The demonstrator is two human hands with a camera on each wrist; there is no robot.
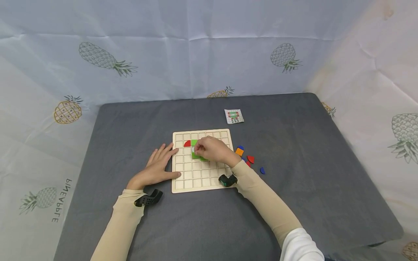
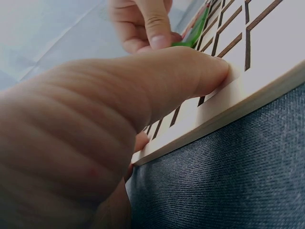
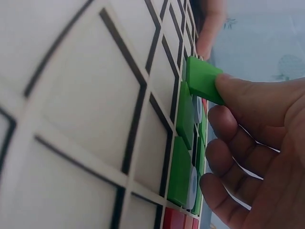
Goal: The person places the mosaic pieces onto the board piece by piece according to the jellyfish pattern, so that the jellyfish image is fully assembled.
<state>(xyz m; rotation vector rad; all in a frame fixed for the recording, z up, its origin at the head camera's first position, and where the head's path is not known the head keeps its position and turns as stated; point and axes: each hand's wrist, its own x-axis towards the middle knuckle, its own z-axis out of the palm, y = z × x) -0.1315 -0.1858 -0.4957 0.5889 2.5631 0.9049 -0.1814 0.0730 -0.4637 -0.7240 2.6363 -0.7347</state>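
A pale wooden grid board point(image 1: 183, 184) lies on the dark grey table. My left hand point(image 1: 153, 169) rests at its left side, fingers spread, with the thumb on the rim. Over the board, my right hand point(image 1: 213, 149) pinches a green square tile point(image 3: 202, 80) between thumb and fingers; the tile is tilted, clear in the right wrist view. Beneath and beside it, green tiles point(image 3: 178, 174) and whitish rounded pieces point(image 3: 192, 186) sit in the grid. A red quarter-round tile point(image 1: 187, 144) lies at the upper left of this group. My right hand hides part of the pattern from above.
Right of the board lie loose pieces: an orange tile point(image 1: 239, 152), a red quarter-round point(image 1: 250, 159), a blue half-round point(image 1: 262, 170) and others. A small printed pattern card point(image 1: 233, 121) lies behind the board. Pineapple-print cloth point(image 1: 202, 65) hangs around the table.
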